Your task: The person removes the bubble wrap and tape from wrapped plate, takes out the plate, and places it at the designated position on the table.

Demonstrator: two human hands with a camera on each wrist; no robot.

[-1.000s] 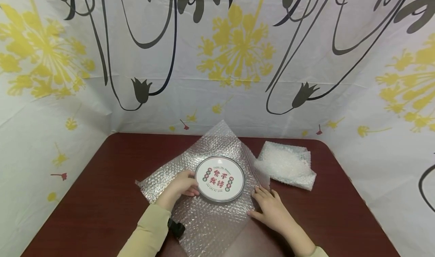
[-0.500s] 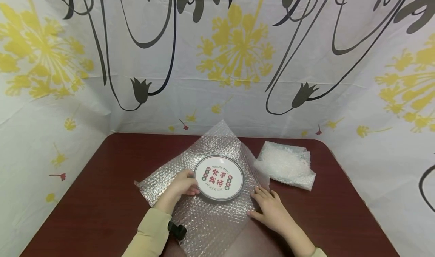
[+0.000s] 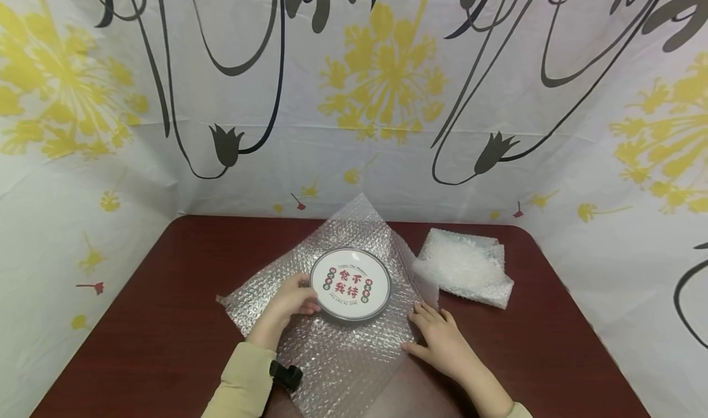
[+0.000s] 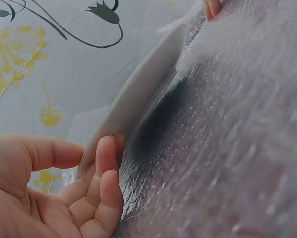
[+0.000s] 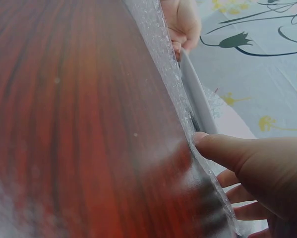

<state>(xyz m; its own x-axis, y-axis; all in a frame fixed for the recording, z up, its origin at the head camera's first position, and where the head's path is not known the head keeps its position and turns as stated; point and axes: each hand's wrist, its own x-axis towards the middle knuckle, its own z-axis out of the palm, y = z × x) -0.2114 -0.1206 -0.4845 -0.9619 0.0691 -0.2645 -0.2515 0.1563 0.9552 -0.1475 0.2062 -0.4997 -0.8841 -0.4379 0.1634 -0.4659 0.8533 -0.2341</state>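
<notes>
A round white plate (image 3: 350,283) with red characters and a dark rim lies on a spread sheet of bubble wrap (image 3: 332,356). My left hand (image 3: 290,298) grips the plate's left edge. In the left wrist view the thumb lies on top of the plate (image 4: 138,94), and the fingers (image 4: 106,173) curl under its rim. A dark gap shows between that rim and the bubble wrap (image 4: 227,148). My right hand (image 3: 439,338) rests flat on the sheet just right of the plate, fingers straight. The right wrist view shows its thumb (image 5: 227,148) against the wrap's edge (image 5: 163,54).
A folded bundle of bubble wrap (image 3: 464,267) sits at the back right of the dark red wooden table (image 3: 166,319). Flower-printed cloth walls (image 3: 365,98) close in the back and both sides. A black wrist strap (image 3: 284,375) is on my left sleeve.
The plate has shifted a little to the left and away from me in my left hand's grip. My right hand has stayed flat on the wrap.
</notes>
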